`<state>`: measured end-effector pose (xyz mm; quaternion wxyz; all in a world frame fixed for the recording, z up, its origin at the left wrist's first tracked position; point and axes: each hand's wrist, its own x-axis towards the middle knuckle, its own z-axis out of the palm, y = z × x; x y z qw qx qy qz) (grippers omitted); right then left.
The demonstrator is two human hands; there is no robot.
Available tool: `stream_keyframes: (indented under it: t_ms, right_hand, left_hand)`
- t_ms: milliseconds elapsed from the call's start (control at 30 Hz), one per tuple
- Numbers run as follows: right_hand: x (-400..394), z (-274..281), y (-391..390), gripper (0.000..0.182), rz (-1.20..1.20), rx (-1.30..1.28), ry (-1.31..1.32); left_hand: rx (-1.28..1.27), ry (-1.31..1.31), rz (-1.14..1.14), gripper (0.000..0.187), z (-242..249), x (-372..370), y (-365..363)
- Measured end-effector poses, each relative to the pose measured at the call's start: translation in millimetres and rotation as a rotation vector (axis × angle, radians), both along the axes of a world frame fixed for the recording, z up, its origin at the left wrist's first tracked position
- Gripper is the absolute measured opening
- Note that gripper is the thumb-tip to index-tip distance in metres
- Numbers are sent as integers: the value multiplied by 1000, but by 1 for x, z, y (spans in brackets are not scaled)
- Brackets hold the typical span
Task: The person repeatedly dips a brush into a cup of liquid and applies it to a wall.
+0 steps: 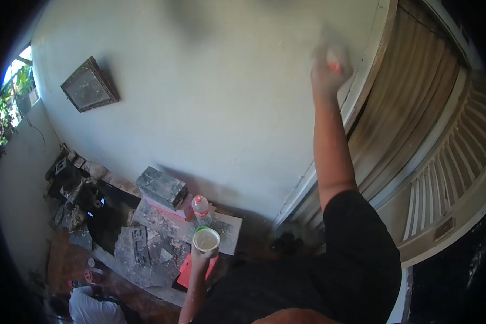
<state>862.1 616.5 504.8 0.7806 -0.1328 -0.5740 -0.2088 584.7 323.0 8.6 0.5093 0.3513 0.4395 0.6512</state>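
Observation:
My left hand (202,256) is wrapped round a white tub (207,239) with a pale paste inside, held over the cluttered low table. My right hand (330,73) is raised high against the pale wall (243,97), close to the door frame. Its fingers are closed round a putty knife (335,67) with a red handle. Motion smears this hand and the tool, and the blade is only a grey blur on the wall.
The dusty table (229,232) bears a grey box (162,187) and a plastic bottle (201,208). A red case (185,271) lies below the tub. Rubble (73,183) is piled at left. Another person (94,306) is low at bottom left. A brown curtain (399,97) hangs right.

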Motion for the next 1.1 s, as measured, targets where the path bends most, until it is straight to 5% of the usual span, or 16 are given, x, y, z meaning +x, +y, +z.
stream_keyframes:
  t_ms: [133, 267, 467, 500, 567, 700, 800, 867, 933, 1000, 1100]
  right_hand:
    - [-4, 7, 30, 25, -219, -174, 24]
    - [-22, -96, 48, 16, -131, -109, -73]
    - [-21, -186, 6, 20, -224, -457, -199]
    - [-18, -167, -1, 22, -216, -554, -218]
    - [-7, -102, -27, 26, -250, -338, -433]
    - [10, 16, -41, 25, -316, 82, -374]
    - [32, 50, -3, 22, -340, -25, -289]
    - [35, 23, 12, 23, -430, -338, -239]
    - [44, -33, 42, 25, -498, -118, -385]
    - [30, -79, 9, 29, -441, -319, -478]
    - [27, -149, -6, 11, -568, -405, -620]
  left_hand:
    - [-16, 36, -6, 69, -4, -2, 8]
    - [-41, -35, -46, 69, -15, -9, 4]
    - [-44, 65, 74, 68, 16, -18, -22]
    - [-42, 81, 125, 67, 13, -21, -30]
    - [-10, 103, 205, 65, 7, -20, -26]
    - [-9, 48, 132, 68, -6, -19, -26]
    - [-65, 22, 93, 70, -8, -7, -29]
    - [-151, 6, 40, 71, 2, -1, -35]
    - [-120, 91, 57, 73, -17, -4, -34]
    - [-83, 81, 65, 76, -21, -2, -31]
    - [-60, 68, 29, 79, -11, -3, -33]
